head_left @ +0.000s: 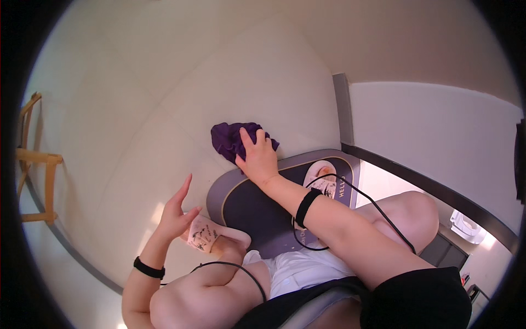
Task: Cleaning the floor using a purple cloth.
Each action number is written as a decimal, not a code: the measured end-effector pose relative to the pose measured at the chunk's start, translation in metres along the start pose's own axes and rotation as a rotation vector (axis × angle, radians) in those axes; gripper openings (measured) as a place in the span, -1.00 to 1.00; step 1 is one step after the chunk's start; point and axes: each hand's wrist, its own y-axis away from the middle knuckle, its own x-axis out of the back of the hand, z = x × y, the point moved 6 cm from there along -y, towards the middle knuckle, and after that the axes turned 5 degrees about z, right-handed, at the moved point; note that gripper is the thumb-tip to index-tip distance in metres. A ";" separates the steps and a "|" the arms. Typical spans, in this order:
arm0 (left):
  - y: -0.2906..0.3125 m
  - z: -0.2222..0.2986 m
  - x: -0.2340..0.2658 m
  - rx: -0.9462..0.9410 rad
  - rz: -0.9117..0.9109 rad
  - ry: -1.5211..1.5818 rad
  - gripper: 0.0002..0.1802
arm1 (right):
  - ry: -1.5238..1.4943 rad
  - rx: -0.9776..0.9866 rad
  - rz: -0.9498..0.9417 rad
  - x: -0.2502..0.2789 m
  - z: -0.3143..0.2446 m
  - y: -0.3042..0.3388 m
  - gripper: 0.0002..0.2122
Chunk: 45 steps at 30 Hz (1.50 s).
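From my remote view, the purple cloth (227, 140) lies bunched on the floor (164, 66), just beyond the far edge of the dark mat (257, 208). My right hand (258, 159) covers it, fingers spread; I cannot tell whether they pinch fabric or merely press. I judge the step in hand to be working the cloth against the floor; the next move calls for steady downward pressure. My left hand (178, 216) hangs left of the mat, fingers released, holding nothing. A wooden frame (38, 157) stands well left of the mat.
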 end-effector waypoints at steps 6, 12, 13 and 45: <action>0.000 -0.018 0.004 -0.014 0.285 0.061 0.01 | -0.097 0.177 -0.104 -0.034 -0.085 0.005 -0.35; -0.011 -0.030 0.019 -0.077 0.535 0.197 -0.16 | -0.384 0.201 -0.298 -0.056 -0.138 0.009 -0.46; -0.008 -0.027 0.025 -0.058 0.530 0.171 -0.20 | -0.477 0.180 -0.361 -0.050 -0.131 0.001 -0.48; -0.002 -0.066 0.088 0.030 1.032 0.647 -0.17 | -0.651 0.578 -0.313 -0.049 -0.168 -0.010 -0.59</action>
